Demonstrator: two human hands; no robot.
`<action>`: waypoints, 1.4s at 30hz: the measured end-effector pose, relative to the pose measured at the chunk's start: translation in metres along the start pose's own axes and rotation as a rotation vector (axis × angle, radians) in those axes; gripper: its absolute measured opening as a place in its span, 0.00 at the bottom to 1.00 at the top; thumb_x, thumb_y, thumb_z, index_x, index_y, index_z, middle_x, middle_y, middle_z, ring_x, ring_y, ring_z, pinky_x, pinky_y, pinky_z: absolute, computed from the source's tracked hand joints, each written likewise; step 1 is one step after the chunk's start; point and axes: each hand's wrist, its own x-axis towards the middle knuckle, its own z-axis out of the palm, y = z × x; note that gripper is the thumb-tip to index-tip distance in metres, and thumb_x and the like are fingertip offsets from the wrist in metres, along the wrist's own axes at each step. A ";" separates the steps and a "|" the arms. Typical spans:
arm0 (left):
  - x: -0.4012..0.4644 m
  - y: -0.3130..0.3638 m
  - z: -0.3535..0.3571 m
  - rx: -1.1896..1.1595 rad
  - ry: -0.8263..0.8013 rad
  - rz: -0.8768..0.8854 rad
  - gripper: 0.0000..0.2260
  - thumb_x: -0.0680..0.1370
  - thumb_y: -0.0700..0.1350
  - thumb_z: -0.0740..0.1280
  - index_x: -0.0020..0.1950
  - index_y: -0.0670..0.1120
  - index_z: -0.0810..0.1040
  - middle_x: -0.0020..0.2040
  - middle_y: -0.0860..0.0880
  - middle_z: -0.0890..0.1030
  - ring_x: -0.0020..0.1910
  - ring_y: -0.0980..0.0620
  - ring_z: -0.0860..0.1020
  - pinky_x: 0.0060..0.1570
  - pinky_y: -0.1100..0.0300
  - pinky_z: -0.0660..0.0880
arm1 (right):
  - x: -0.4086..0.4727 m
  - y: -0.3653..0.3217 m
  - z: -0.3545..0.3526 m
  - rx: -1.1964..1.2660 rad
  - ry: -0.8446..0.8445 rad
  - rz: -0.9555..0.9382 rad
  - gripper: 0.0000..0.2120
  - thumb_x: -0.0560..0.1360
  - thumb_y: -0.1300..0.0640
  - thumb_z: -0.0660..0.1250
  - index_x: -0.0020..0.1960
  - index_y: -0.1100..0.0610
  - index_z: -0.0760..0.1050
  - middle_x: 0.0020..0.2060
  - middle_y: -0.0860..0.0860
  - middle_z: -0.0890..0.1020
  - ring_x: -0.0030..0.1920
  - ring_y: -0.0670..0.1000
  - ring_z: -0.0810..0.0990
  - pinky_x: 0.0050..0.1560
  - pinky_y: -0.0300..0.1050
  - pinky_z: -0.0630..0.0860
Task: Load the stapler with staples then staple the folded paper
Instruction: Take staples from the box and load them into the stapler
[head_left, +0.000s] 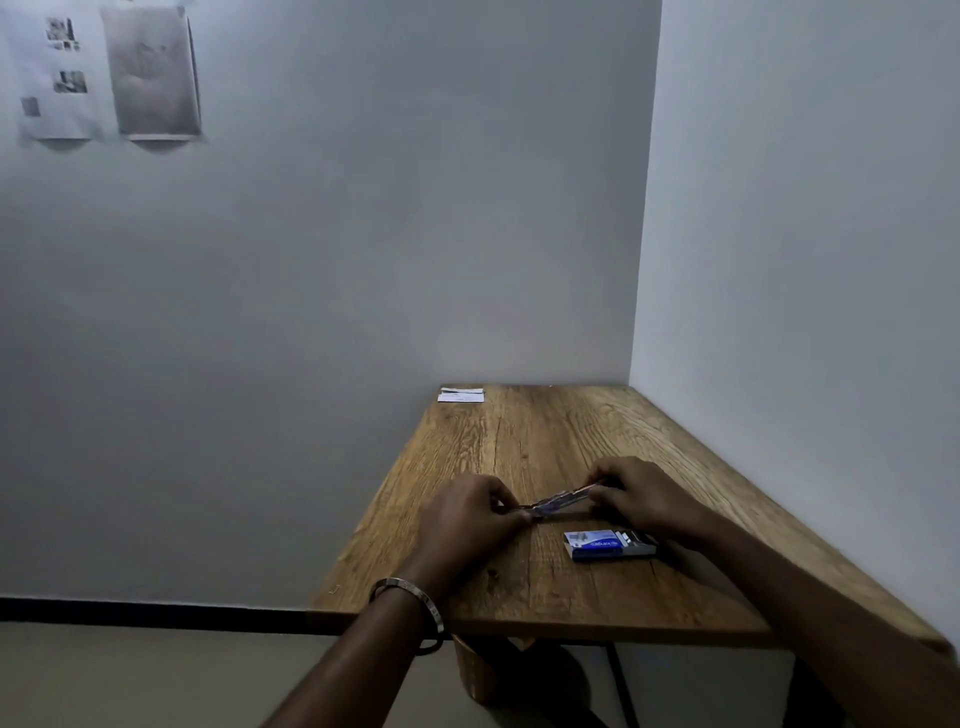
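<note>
A staple box (609, 544) lies partly slid open on the wooden table (545, 436), nearest the person. Just beyond, the left hand (470, 514) and right hand (636, 493) pinch opposite ends of the stapler (561, 500). Folded paper (461, 395) lies at the far edge.
</note>
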 end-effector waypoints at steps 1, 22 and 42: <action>0.000 0.000 0.000 -0.022 0.004 0.007 0.12 0.73 0.60 0.71 0.51 0.55 0.81 0.49 0.58 0.81 0.47 0.61 0.76 0.48 0.57 0.79 | 0.000 0.000 0.000 0.051 0.012 0.005 0.04 0.79 0.58 0.67 0.49 0.50 0.79 0.43 0.47 0.85 0.43 0.44 0.83 0.43 0.38 0.75; -0.005 0.005 -0.006 -0.533 0.176 0.090 0.32 0.66 0.44 0.81 0.62 0.53 0.66 0.44 0.52 0.83 0.42 0.64 0.82 0.37 0.71 0.77 | 0.010 -0.059 0.041 0.436 0.121 -0.184 0.15 0.76 0.56 0.72 0.63 0.54 0.81 0.53 0.50 0.85 0.54 0.47 0.83 0.57 0.50 0.81; -0.004 0.014 -0.006 -0.569 0.295 0.152 0.27 0.67 0.46 0.80 0.58 0.54 0.69 0.45 0.51 0.78 0.37 0.50 0.81 0.35 0.52 0.81 | 0.006 -0.063 0.038 0.415 -0.146 0.008 0.31 0.71 0.30 0.54 0.57 0.54 0.73 0.42 0.52 0.78 0.37 0.46 0.74 0.35 0.39 0.72</action>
